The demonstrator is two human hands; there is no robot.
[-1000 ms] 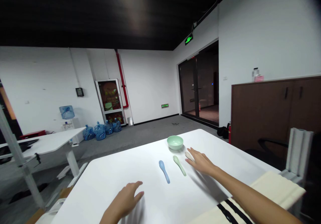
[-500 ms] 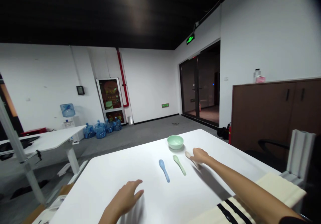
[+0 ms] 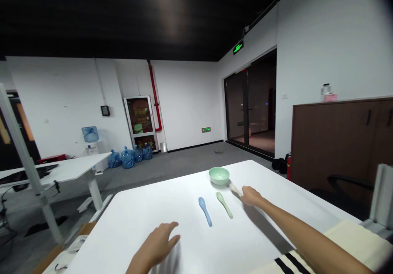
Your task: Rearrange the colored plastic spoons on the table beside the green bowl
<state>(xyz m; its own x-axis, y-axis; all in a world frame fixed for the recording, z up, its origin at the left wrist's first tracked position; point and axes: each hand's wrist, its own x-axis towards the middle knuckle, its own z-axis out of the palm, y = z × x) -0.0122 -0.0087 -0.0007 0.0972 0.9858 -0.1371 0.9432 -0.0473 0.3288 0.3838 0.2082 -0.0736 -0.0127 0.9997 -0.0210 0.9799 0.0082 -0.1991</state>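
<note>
My right hand (image 3: 251, 195) is closed around the handle of a beige spoon (image 3: 235, 189); the spoon's bowl end points at the green bowl (image 3: 219, 176), close by its right side. Much of that handle is hidden by my fingers. A light green spoon (image 3: 224, 205) lies on the white table left of this hand. Farther left a blue spoon (image 3: 205, 211) rests at a similar slant. My left hand (image 3: 160, 243) hovers low over the table's near left part, thumb and fingers apart, holding nothing; the blue spoon is the thing nearest to it.
A cream cloth with black stripes (image 3: 290, 262) lies at the table's near right edge, under my right forearm. Beyond the white table (image 3: 147, 202) are blue water bottles (image 3: 127, 158), another desk (image 3: 73, 166) on the left and a brown cabinet (image 3: 331, 139) on the right.
My right hand now grips the beige spoon farther back along its handle, and the spoon's bowl end is nearer the green bowl. The whole view has shifted slightly. My left hand keeps its pose.
</note>
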